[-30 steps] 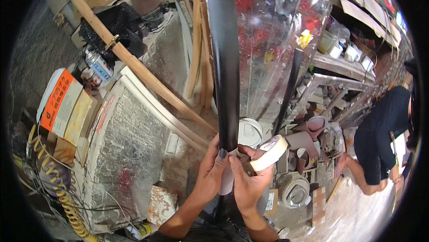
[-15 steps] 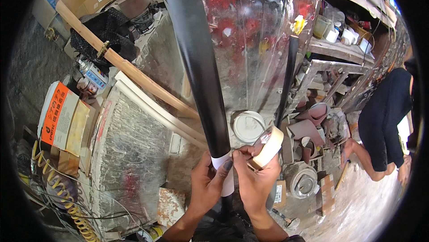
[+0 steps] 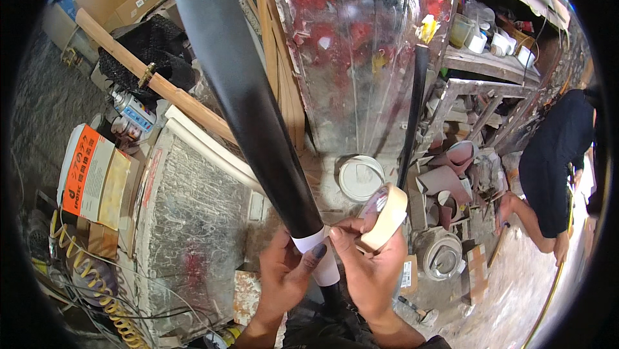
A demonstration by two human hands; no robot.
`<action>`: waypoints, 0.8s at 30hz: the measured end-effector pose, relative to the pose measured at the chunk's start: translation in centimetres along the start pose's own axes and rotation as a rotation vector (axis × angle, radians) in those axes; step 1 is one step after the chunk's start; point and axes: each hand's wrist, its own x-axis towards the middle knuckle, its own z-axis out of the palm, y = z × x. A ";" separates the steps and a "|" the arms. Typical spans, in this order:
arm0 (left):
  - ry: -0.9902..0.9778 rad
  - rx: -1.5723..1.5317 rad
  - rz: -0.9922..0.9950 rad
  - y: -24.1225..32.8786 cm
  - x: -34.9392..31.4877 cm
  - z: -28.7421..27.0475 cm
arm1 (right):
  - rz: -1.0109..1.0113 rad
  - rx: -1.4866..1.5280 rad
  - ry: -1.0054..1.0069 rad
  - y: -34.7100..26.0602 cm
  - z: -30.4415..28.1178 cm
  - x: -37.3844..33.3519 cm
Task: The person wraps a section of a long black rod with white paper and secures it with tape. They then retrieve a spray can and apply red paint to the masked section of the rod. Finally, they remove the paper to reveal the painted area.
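A long, flat-sided black shaft [image 3: 248, 104] slants from the upper left down to my hands, its lower part wrapped in a white band [image 3: 327, 269]. My left hand [image 3: 287, 278] is closed round this band, with the thumb, dark-smudged at its tip, lying across the front. In my right hand [image 3: 374, 278] is a roll of cream masking tape [image 3: 389, 221], tilted on its edge. The right thumb and fingers are pinched against the right edge of the band, just under the black part. Whether a strip of tape runs from the roll to the band is hidden by the fingers.
A worn workbench [image 3: 187, 233] stands at left, with a coiled yellow hose [image 3: 90, 278] and an orange-white box [image 3: 90, 172] beside it. A paint-stained board [image 3: 348, 78] leans ahead, near a white lidded bucket [image 3: 361, 178]. At right, another person [image 3: 554, 162] crouches by cluttered shelves [image 3: 487, 68].
The shaft's upper end has swung left and its wrapped end has turned slightly in my hands. My right hand and the tape roll have dipped a little. The person at right now holds a long thin rod.
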 end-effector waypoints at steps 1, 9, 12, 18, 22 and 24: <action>-0.079 -0.065 -0.007 0.0 0.3 -0.9 | 0.032 0.003 -0.027 -0.5 -0.2 0.4; -0.246 -0.291 -0.087 -1.2 1.1 -4.8 | 0.342 0.008 -0.524 -1.2 -3.9 4.2; -0.188 -0.371 -0.128 -1.5 0.3 -4.3 | 0.286 0.003 -0.536 -1.0 -4.5 4.2; -0.176 -0.272 -0.013 -2.0 0.1 -4.6 | 0.131 -0.067 -0.482 -1.4 -3.5 2.8; -0.346 -0.163 0.107 -2.6 0.7 -5.5 | 0.074 -0.090 -0.395 -1.2 -2.8 1.2; -0.308 -0.246 0.010 -2.8 0.5 -5.5 | 0.182 -0.057 -0.406 -1.0 -3.1 1.0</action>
